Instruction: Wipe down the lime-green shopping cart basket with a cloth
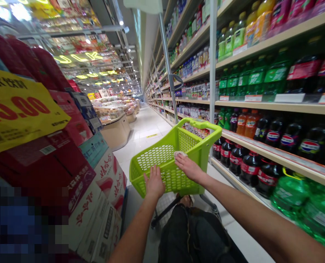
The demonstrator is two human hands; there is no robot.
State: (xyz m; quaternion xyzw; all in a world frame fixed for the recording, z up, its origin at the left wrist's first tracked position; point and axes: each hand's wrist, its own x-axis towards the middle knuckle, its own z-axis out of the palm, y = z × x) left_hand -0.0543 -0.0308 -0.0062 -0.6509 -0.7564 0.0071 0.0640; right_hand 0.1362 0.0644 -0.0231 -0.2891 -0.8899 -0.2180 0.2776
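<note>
In the head view, we look down at a lime-green plastic shopping cart with perforated walls [155, 155], standing crosswise in the aisle. Its handle end lies near the long beige shelving [274, 106], packed with drink bottles; its other end points toward the stacked printed cartons [111, 171] on our left. Beyond the cart, open white tiled floor [157, 124] runs far down the aisle. A slanting grey metal pole [167, 73] rises behind the handle, and our legs in dark trousers [195, 233] take up the room on the near side.

Our left grip [154, 182] is released, fingers spread flat at the cart's near rim, with nothing held in it. Our right grip [188, 167] grasps a crumpled pale cloth [179, 154], bunched under nearly straight fingers against that same rim; we cannot tell where its thumb sits.
</note>
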